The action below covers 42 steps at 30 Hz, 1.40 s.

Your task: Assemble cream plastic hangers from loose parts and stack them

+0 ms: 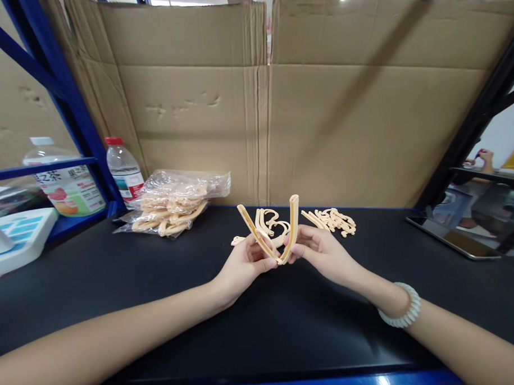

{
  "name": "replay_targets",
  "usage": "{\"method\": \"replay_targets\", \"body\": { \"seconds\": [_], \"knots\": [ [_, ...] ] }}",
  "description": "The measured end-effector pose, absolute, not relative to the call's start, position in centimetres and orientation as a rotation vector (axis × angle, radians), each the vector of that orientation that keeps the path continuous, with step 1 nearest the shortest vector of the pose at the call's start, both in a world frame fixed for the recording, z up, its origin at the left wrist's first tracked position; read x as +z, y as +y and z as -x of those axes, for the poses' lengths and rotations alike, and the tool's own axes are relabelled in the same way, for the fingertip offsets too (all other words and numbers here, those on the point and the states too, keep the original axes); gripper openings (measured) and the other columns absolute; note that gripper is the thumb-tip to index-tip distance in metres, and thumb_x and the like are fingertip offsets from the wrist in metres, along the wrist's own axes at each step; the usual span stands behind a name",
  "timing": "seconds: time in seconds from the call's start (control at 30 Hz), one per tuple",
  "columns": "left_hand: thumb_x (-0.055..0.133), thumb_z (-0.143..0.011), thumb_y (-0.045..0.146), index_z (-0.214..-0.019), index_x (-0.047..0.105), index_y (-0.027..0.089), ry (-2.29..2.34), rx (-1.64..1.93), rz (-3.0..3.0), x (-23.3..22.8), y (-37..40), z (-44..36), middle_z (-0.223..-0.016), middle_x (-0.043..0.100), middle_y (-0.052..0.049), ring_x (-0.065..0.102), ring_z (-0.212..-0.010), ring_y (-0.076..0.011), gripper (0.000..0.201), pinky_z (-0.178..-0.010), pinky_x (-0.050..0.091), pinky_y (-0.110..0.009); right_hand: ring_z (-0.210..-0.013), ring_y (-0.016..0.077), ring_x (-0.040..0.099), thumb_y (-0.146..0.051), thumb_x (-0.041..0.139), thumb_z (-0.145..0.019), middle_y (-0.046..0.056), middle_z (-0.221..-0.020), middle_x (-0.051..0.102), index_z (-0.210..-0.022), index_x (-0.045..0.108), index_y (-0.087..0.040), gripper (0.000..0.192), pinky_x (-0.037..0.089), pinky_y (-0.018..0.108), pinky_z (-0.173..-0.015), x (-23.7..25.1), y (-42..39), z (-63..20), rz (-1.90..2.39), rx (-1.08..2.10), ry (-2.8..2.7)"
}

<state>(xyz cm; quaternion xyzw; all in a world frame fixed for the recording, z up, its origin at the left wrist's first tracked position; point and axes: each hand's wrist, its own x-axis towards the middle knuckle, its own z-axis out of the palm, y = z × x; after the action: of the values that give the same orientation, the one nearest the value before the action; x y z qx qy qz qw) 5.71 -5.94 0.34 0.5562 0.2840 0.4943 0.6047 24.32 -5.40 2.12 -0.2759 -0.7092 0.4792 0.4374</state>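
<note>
Material: pale peach plastic, moulded into thin flat strips and small curled hooks.
Held piece: a V-shaped plastic part (276, 232), two long arms joined at a point at the bottom, held upright above the middle of the black worktop (152, 290).
Left hand (241, 265): fingertips pinched on the left arm of the V, close to the joint.
Right hand (318, 251): thumb and fingers pinched on the right arm, also near the joint; a pale beaded bracelet (402, 307) sits on that wrist.
Loose parts: a small heap of curled pieces (270, 221) lies just behind the hands, and a second heap (332, 220) lies to its right, both near the back edge of the worktop.
Bagged parts: a clear bag (176, 204) of the same plastic pieces rests towards the back left corner, beside a water bottle (125, 171).
Backdrop: cardboard sheets (327, 105) stand along the back edge.
Right corner: a dark tablet (449, 238) lies flat.
Doing it well, as a judgement: both pinches sit close to the joint, which seems wise; thin arms like these would likely flex or snap if pressed further out. Equal, gentle pressure from each side looks safest.
</note>
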Motion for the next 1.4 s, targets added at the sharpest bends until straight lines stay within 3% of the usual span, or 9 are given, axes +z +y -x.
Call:
{"method": "replay_targets", "body": {
  "seconds": [0.23,0.83,0.97,1.13,1.4],
  "knots": [
    [0.08,-0.063,0.016,-0.084,0.056,0.016,0.684,1.118,-1.275,0.7,-6.2,-5.6,-0.087,0.071,-0.006,0.066,-0.09,-0.0213,0.032,-0.086,0.049,-0.037,-0.071,0.0157,0.066,-0.029,0.067,-0.078,0.004,-0.079,0.067,-0.08,0.059,-0.018,0.013,0.057,0.033,-0.069,2.5,-5.8,-24.4,0.707,1.124,-1.738],
    [0.084,-0.06,0.017,-0.078,0.059,0.014,0.74,1.186,-1.175,0.4,-6.0,-5.7,-0.077,0.07,-0.003,0.066,-0.076,-0.0152,0.031,-0.075,0.053,-0.027,-0.064,0.0159,0.068,-0.039,0.075,-0.07,0.003,-0.072,0.066,-0.075,0.056,-0.017,0.03,0.061,0.033,-0.065,2.0,-5.6,-23.9,0.851,1.117,-1.567],
    [0.084,-0.061,0.018,-0.077,0.059,0.014,0.768,1.174,-1.157,0.9,-6.1,-5.6,-0.077,0.07,-0.003,0.067,-0.076,-0.015,0.03,-0.076,0.054,-0.028,-0.064,0.0151,0.067,-0.035,0.077,-0.067,0.002,-0.073,0.066,-0.077,0.057,-0.016,0.029,0.06,0.028,-0.058,2.3,-4.9,-24.7,0.863,1.181,-1.576],
    [0.081,-0.064,0.013,-0.077,0.059,0.013,0.84,1.224,-1.031,1.7,-5.3,-4.5,-0.074,0.069,-0.003,0.066,-0.069,-0.0107,0.026,-0.069,0.055,-0.018,-0.056,0.0121,0.063,-0.031,0.079,-0.066,-0.001,-0.064,0.064,-0.078,0.06,-0.015,0.028,0.055,0.025,-0.053,3.3,-3.1,-27.9,0.816,1.234,-1.703],
    [0.066,-0.075,0.0,-0.075,0.061,0.01,0.89,1.294,-0.891,2.7,-2.4,-1.8,-0.073,0.069,-0.006,0.067,-0.064,-0.0092,0.011,-0.063,0.055,-0.014,-0.057,0.0113,0.055,-0.037,0.075,-0.067,0.001,-0.072,0.062,-0.072,0.064,-0.015,0.025,0.041,0.024,-0.049,4.0,-1.0,-31.5,1.053,0.697,-2.093]
  ]
}}
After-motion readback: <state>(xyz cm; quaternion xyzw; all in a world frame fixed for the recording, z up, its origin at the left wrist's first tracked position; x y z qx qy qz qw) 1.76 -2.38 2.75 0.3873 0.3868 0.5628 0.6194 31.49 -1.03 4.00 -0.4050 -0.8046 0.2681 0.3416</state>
